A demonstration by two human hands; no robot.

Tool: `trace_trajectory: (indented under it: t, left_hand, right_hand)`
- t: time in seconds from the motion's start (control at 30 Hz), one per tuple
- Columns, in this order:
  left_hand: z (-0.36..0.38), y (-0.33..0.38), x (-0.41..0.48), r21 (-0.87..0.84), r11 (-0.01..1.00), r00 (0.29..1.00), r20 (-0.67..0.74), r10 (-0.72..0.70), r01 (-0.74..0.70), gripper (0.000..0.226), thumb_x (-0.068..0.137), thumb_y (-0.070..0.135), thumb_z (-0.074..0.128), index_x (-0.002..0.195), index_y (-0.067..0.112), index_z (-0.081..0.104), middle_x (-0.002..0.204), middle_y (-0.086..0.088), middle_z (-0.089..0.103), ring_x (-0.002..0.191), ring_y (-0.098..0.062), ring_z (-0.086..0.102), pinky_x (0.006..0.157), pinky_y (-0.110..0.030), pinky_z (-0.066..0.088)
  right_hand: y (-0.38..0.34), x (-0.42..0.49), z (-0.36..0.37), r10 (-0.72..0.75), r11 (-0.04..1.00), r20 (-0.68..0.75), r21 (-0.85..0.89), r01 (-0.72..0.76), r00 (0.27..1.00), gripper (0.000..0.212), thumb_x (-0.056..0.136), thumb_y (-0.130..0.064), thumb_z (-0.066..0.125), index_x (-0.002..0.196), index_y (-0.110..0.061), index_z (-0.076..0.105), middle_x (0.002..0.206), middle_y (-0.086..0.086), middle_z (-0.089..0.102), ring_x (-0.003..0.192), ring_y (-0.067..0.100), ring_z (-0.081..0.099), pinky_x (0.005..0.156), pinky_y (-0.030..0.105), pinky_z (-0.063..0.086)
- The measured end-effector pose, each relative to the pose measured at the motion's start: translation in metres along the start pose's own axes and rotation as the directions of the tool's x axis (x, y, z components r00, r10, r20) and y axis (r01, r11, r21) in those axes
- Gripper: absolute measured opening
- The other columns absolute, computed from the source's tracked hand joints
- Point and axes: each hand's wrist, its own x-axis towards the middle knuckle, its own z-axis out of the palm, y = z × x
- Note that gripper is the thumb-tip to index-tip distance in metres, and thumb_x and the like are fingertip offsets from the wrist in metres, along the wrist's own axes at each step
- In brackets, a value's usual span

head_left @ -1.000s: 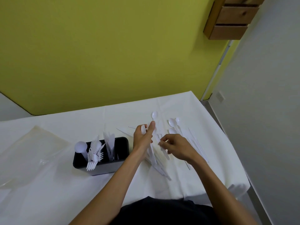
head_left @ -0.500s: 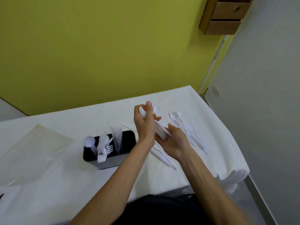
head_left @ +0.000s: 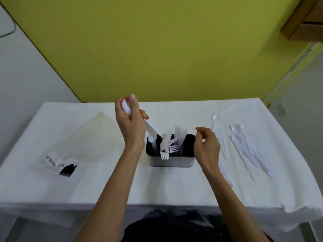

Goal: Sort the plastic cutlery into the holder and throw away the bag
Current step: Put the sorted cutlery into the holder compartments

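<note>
My left hand [head_left: 130, 123] grips a bundle of white plastic spoons [head_left: 151, 129], bowls up by my thumb and handles slanting down into the left end of the black cutlery holder [head_left: 172, 161]. Forks [head_left: 167, 148] lean out over the holder's front, and knives [head_left: 180, 135] stand in its right part. My right hand [head_left: 207, 145] hovers at the holder's right end, fingers loosely curled, with nothing visible in it. Several loose spoons and knives [head_left: 248, 151] lie on the white cloth to the right. The clear plastic bag [head_left: 73, 145] lies flat on the left.
The white-clothed table [head_left: 174, 187] ends close to my body and drops off at the right edge. A yellow wall stands behind it. A wooden drawer unit [head_left: 307, 23] hangs at the upper right.
My left hand carried the spoon bundle from over the loose pile leftwards to the holder. My right hand let go of the bundle's ends and followed to the holder's right end.
</note>
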Motion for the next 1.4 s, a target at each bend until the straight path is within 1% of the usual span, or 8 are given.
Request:
trace_trajectory:
  t: [0.27,0.47,0.6,0.7,0.83,1.03,1.23,1.4]
  left_hand:
    - [-0.026,-0.063,-0.020,0.288,0.957,0.999,0.019,-0.051,0.043,0.016,0.102,0.043,0.048,0.099,0.028,0.049,0.081,-0.002,0.063,0.065,-0.022,0.061,0.067,-0.037,0.052]
    - [-0.043,-0.102,-0.040,0.648,0.756,0.966,0.242,-0.090,-0.092,0.028,0.098,0.038,0.057,0.105,0.011,0.055,0.112,-0.007,0.056,0.103,-0.026,0.050,0.086,-0.050,0.046]
    - [-0.046,-0.097,-0.045,0.722,0.692,0.917,0.279,-0.284,-0.005,0.067,0.089,0.054,0.064,0.140,0.017,0.041,0.144,-0.006,0.044,0.131,-0.026,0.041,0.107,-0.047,0.036]
    - [-0.042,-0.086,-0.045,0.728,0.684,0.905,0.260,-0.336,0.044,0.085,0.085,0.068,0.058,0.149,0.018,0.032,0.155,-0.006,0.034,0.140,-0.026,0.033,0.115,-0.048,0.028]
    - [-0.026,-0.074,-0.043,0.766,0.640,0.945,0.253,-0.207,-0.065,0.090,0.083,0.070,0.035,0.148,0.008,0.033,0.155,-0.011,0.035,0.142,-0.030,0.031,0.115,-0.049,0.022]
    - [0.028,-0.065,-0.060,0.615,0.697,0.886,0.460,0.065,-0.370,0.063,0.088,0.043,0.049,0.138,0.005,0.049,0.147,-0.014,0.041,0.139,-0.026,0.034,0.117,-0.045,0.025]
    - [0.085,-0.061,-0.098,0.346,0.824,0.782,0.598,0.175,-0.449,0.041,0.093,0.006,0.057,0.134,0.005,0.054,0.143,-0.009,0.043,0.141,-0.018,0.035,0.115,-0.017,0.024]
    - [0.105,-0.091,-0.141,0.395,0.864,0.686,0.723,-0.082,-0.312,0.040,0.098,0.007,0.050,0.137,0.013,0.053,0.138,0.002,0.051,0.127,-0.013,0.048,0.106,-0.020,0.037]
  right_hand:
    - [0.010,-0.007,0.021,-0.168,0.952,0.181,-0.225,0.207,0.969,0.025,0.093,-0.004,0.041,0.072,-0.017,0.045,0.063,-0.003,0.051,0.060,0.012,0.048,0.053,0.021,0.034]
    - [0.006,-0.006,0.020,-0.183,0.948,0.209,-0.220,0.229,0.961,0.023,0.092,-0.003,0.042,0.071,-0.010,0.045,0.058,-0.003,0.048,0.058,0.010,0.046,0.051,0.016,0.035]
    - [0.004,-0.008,0.017,-0.171,0.956,0.217,-0.199,0.215,0.961,0.019,0.094,-0.004,0.043,0.078,-0.006,0.052,0.066,0.002,0.055,0.066,0.014,0.049,0.057,0.025,0.038]
    - [0.004,-0.008,0.011,-0.128,0.967,0.242,-0.184,0.175,0.962,0.023,0.101,-0.007,0.044,0.109,0.004,0.062,0.103,0.016,0.067,0.093,0.017,0.053,0.080,0.032,0.042]
    - [0.021,0.006,-0.006,-0.027,0.982,0.237,-0.177,0.071,0.971,0.035,0.105,-0.019,0.044,0.136,-0.012,0.057,0.134,0.000,0.062,0.125,0.014,0.055,0.099,0.020,0.039]
    - [0.084,0.036,-0.033,0.056,0.916,0.245,-0.398,0.047,0.968,0.041,0.099,-0.027,0.057,0.138,-0.014,0.055,0.142,0.003,0.056,0.131,0.023,0.052,0.105,0.032,0.041]
    - [0.142,0.037,-0.051,0.002,0.699,0.375,-0.664,0.267,0.927,0.048,0.088,-0.045,0.067,0.133,-0.031,0.056,0.139,0.000,0.049,0.123,0.025,0.046,0.097,0.038,0.043]
    - [0.158,0.044,-0.073,-0.044,0.784,0.228,-0.595,0.175,0.973,0.030,0.089,-0.042,0.067,0.117,-0.030,0.066,0.116,0.001,0.061,0.107,0.024,0.054,0.084,0.035,0.048]
